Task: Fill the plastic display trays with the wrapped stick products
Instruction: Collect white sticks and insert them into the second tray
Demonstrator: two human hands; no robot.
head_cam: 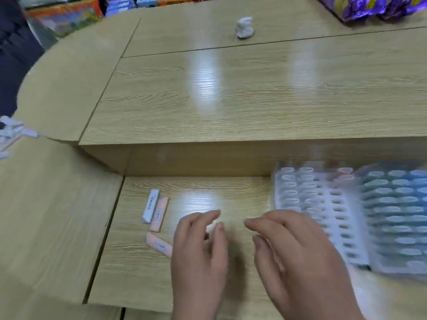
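Observation:
Three wrapped sticks lie on the low desk: a white stick [151, 206], a pink stick [159, 214] beside it, and another pink stick [159, 244] nearer me. My left hand [201, 248] hovers just right of them and pinches a small pale stick [211, 226] between thumb and fingers. My right hand [298, 252] floats beside it with fingers relaxed, holding nothing. To the right lie clear plastic display trays [323, 204] with rows of slots, the right tray [397, 215] looking blue. The trays are blurred by motion.
A raised counter [231, 88] runs behind the low desk. On it sit a crumpled white wad [244, 27] and purple snack bags [369, 5] at far right. More pale wrapped sticks [11, 132] lie at the far left edge.

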